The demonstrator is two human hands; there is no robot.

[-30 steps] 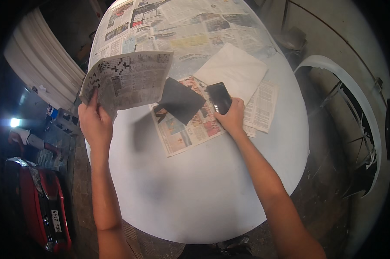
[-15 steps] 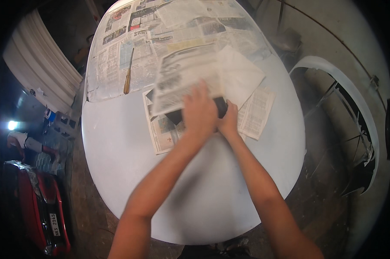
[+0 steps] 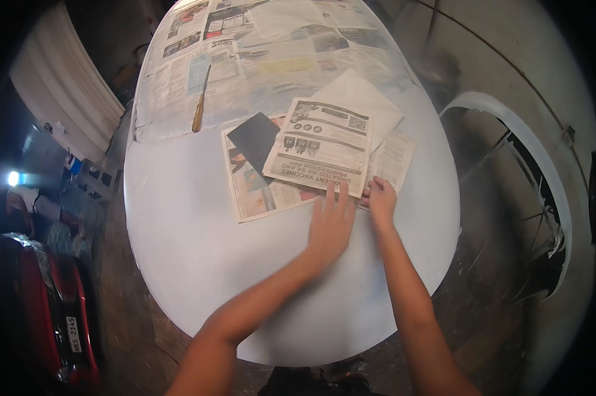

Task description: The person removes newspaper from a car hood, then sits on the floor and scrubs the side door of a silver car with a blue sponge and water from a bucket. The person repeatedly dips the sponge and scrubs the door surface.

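A folded newspaper [image 3: 321, 142] lies on top of a small stack in the middle of the white, rounded surface. My left hand [image 3: 331, 228] is open, its spread fingertips resting on the newspaper's near edge. At the near right corner, my right hand [image 3: 382, 201] has its fingers curled and pinches the paper. A flat dark grey sheet [image 3: 255, 142] sticks out from under the left side. Beneath that lies another printed newspaper [image 3: 252, 208]. A blank white sheet [image 3: 361, 99] and a further newspaper piece [image 3: 396, 158] show on the right.
A screwdriver-like tool with a yellowish handle [image 3: 198, 115] lies beyond the stack on the left. Newspaper under clear film [image 3: 285, 49] covers the far end of the white surface [image 3: 179, 218]. A white curved panel [image 3: 562, 178] stands right; a red car part [image 3: 40, 297] and a person [image 3: 34, 204] are left.
The newspaper, lifted and blurred before, now lies flat farther right, uncovering more of the dark sheet. Both hands have moved toward me and rightward, to its near edge.
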